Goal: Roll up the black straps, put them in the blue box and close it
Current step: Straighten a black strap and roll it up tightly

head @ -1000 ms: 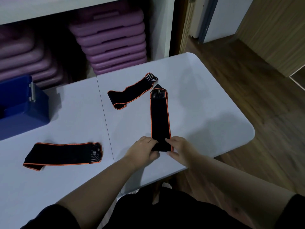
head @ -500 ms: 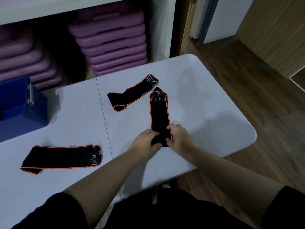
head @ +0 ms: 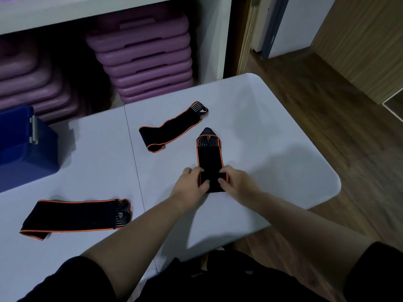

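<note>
Three black straps with orange edging lie on the white table (head: pixel 272 131). The middle strap (head: pixel 209 155) points away from me, and its near end is rolled into a thick wad. My left hand (head: pixel 192 184) and my right hand (head: pixel 236 182) pinch that roll from either side. A second strap (head: pixel 172 127) lies flat and slanted just beyond it. The third strap (head: pixel 76 215) lies flat at the front left. The blue box (head: pixel 24 149) stands at the far left, partly cut off by the frame edge.
Stacks of purple step platforms (head: pixel 144 59) fill the shelf behind the table. The table's rounded right corner (head: pixel 333 186) drops off to a wooden floor (head: pixel 349 131). A seam (head: pixel 135 162) runs across the tabletop between the straps.
Both hands have moved away from me along the middle strap, rolling it. The roll has grown thicker and the flat length beyond it has grown shorter.
</note>
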